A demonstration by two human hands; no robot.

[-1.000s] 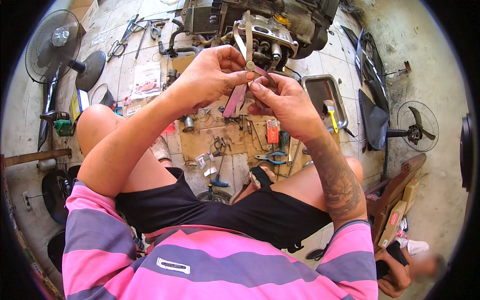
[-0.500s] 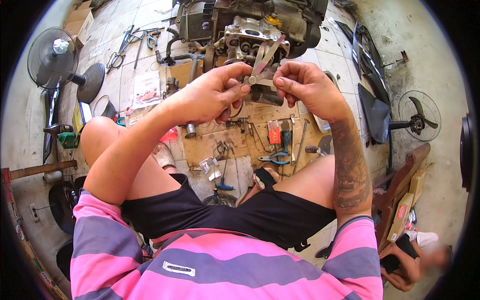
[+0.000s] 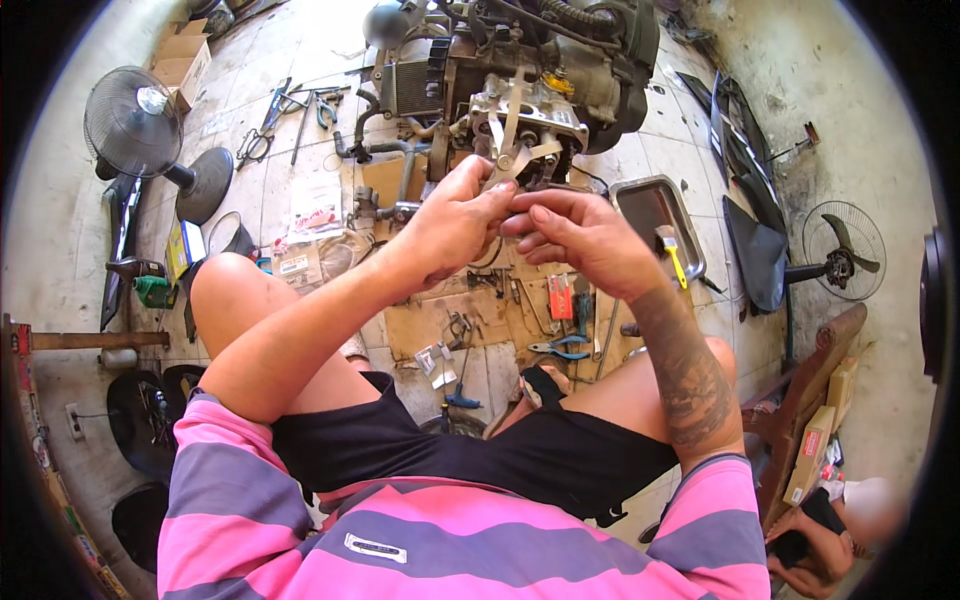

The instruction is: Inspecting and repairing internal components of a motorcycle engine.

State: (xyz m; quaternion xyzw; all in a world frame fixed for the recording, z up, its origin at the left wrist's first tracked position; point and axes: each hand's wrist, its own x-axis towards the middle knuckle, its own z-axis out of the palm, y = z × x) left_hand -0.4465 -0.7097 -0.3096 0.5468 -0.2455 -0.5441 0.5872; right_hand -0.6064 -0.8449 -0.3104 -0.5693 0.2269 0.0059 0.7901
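Note:
My left hand [image 3: 460, 220] grips the feeler gauge set [image 3: 505, 160], whose thin metal blades fan upward and to the right in front of the engine head [image 3: 525, 105]. My right hand [image 3: 575, 240] is just below and right of the pivot, its fingers loosely bent and apart, the index fingertip close to or touching my left hand; I see nothing held in it. The engine [image 3: 600, 65], with a radiator [image 3: 410, 75] at its left, stands beyond both hands.
Tools lie on cardboard [image 3: 420, 330] between my legs. A metal tray [image 3: 695, 230] with a yellow brush sits right. Fans stand left [image 3: 130, 125] and right [image 3: 840, 250]; dark panels [image 3: 750, 250] lean by the right wall. Another person [image 3: 810, 540] is at lower right.
The gauge blades have been refanned and sit a little lower than half a second ago. My right hand has moved down and left from the blades, its fingers now looser. More of the engine shows.

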